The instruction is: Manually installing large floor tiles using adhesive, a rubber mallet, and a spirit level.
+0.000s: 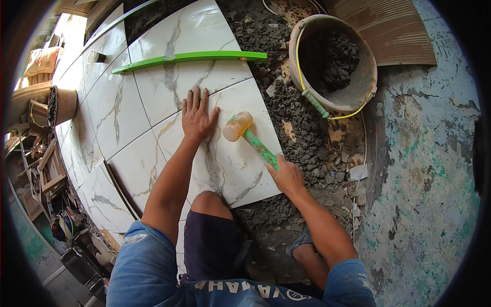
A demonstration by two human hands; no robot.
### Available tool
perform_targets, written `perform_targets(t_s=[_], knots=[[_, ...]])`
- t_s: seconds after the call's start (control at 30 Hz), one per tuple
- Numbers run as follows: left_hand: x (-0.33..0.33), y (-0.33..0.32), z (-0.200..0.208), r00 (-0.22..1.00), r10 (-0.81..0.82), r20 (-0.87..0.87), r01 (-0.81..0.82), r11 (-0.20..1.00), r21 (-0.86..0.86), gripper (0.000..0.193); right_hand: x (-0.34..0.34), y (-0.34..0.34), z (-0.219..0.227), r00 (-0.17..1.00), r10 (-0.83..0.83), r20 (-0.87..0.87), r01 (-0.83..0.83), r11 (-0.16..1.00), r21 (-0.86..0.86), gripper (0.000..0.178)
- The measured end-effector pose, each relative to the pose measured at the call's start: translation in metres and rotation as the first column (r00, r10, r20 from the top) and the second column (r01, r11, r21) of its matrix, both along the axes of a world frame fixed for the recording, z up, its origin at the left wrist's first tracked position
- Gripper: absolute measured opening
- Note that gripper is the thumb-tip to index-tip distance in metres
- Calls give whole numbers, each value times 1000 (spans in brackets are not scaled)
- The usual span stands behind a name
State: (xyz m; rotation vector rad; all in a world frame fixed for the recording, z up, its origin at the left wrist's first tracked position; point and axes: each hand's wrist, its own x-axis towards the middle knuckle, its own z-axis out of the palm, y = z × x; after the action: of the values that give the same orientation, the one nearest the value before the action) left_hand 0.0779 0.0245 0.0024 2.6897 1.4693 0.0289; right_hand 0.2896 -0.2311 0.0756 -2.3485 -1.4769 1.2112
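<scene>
My right hand [288,176] is wrapped round the green handle of a mallet [262,150]. The mallet's yellowish, translucent head [238,126] is over a white marble-patterned floor tile [240,171], near its middle; whether it touches the tile I cannot tell. Flat on the tiles, close to a joint, lies my left hand [198,116] with its fingers stretched out. Beyond the hands a bright green level [189,57] rests across the laid tiles. Dark, crumbly mortar [302,133] borders the tile's right edge.
A bucket [335,61] of dark mortar with a yellow handle stands at the far right, beside a peeling blue-green wall [419,179]. Another bucket [64,105] is at the left, near scrap wood [48,169]. A small dark-and-white cup [95,57] sits on the far-left tiles.
</scene>
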Motion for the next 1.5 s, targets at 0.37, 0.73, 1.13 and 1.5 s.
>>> perform_targets(t_s=[0.37, 0.73, 1.13, 1.5], knots=[[2, -6, 13, 998, -30, -63, 35, 996, 82, 69, -27, -26, 21, 1000, -22, -1, 22, 982, 188, 44], [35, -31, 5, 994, -26, 104, 27, 1000, -9, 84, -37, -55, 2, 983, -118, 142, 117, 993, 18, 44], [40, -59, 3, 903, 285, 320, -254, 958, -135, 62, -26, -74, 41, 984, -181, 1, 181, 983, 18, 44], [-92, -33, 17, 876, 428, 223, -429, 902, -43, 77, 12, -142, 111, 945, -320, -63, 326, 926, 188, 42]])
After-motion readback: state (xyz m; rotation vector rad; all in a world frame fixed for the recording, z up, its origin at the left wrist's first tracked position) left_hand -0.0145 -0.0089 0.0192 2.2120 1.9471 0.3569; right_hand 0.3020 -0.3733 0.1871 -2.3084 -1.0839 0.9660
